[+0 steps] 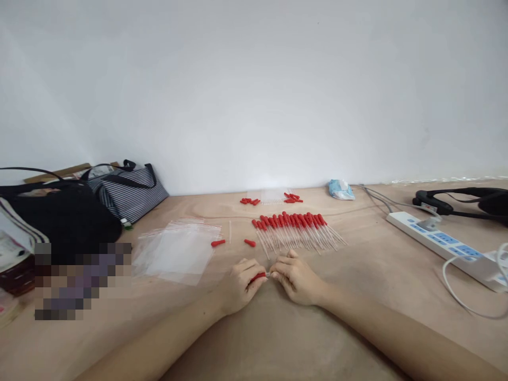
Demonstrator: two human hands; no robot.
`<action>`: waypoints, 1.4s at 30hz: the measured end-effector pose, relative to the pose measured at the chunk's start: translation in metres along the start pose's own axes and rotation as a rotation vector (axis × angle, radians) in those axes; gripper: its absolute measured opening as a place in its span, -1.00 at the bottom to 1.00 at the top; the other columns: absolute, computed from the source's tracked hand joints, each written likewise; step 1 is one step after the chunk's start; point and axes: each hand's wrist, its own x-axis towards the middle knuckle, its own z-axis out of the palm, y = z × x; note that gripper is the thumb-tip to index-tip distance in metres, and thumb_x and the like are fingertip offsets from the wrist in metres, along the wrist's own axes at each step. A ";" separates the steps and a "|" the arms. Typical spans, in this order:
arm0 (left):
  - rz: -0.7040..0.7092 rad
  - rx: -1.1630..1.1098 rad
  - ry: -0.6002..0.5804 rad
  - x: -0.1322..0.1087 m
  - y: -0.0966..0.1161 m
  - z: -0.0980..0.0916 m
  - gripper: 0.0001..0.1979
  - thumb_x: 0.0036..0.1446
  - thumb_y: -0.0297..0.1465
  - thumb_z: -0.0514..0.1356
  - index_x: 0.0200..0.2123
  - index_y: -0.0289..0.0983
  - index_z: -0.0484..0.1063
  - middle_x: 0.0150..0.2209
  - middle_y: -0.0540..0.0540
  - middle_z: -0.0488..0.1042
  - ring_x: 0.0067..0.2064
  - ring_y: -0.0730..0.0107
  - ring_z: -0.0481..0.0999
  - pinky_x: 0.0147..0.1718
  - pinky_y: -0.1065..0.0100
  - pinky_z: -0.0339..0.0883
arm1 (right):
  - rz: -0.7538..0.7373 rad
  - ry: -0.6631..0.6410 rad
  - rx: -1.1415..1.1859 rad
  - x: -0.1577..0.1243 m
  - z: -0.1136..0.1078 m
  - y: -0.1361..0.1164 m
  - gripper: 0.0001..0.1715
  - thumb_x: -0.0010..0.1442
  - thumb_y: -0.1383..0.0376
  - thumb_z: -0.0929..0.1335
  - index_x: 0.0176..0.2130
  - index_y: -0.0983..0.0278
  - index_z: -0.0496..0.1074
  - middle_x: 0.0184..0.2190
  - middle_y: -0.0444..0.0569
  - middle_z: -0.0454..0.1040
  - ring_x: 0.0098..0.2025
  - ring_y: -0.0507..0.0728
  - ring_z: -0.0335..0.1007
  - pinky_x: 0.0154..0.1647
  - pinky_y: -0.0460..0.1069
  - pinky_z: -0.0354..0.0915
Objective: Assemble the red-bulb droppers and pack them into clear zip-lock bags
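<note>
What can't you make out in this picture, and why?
Head view: part of the held red bulb, hidden by the left hand.
Head view: length of the clear tube, hidden by the right hand.
Head view: right side of the black device, cut off by the edge.
Head view: count of red-topped droppers, obscured by overlap.

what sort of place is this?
Probably an improvised workbench: lined-up red-bulbed droppers and a spread of clear bags on a wood-toned table, with a power strip alongside.

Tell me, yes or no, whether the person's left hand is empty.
No, the left hand holds a red bulb between its thumb and fingers.
</note>
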 end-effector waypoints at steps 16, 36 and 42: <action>-0.860 0.634 0.014 0.035 -0.080 -0.054 -0.65 0.07 -0.20 -0.02 -0.47 -0.29 0.45 -0.27 -0.24 0.45 -0.11 0.00 0.34 -0.15 0.09 0.14 | 0.587 0.126 -0.134 0.044 -0.009 0.022 -0.78 0.07 0.35 0.22 -0.24 0.29 0.36 -0.43 -0.04 0.47 -0.39 0.08 0.36 -0.42 -0.08 0.09; -0.784 0.431 0.044 0.054 -0.084 -0.041 -0.77 0.09 -0.38 0.01 -0.41 -0.34 0.42 -0.28 -0.25 0.44 -0.11 0.10 0.36 -0.17 0.21 0.18 | 0.691 -0.045 -0.339 0.078 0.013 -0.002 -0.70 0.11 0.24 0.21 -0.32 0.38 0.42 -0.32 0.15 0.47 -0.26 0.20 0.37 -0.23 0.06 0.06; -0.591 0.260 0.126 0.023 -0.056 -0.032 -0.83 0.14 -0.38 -0.07 -0.38 -0.29 0.27 -0.43 -0.05 0.41 -0.38 0.38 0.40 -0.39 0.39 0.27 | 0.720 -0.085 -0.324 0.078 0.012 -0.002 -0.73 0.11 0.31 0.21 -0.32 0.42 0.42 -0.32 0.20 0.47 -0.28 0.21 0.38 -0.22 0.07 0.07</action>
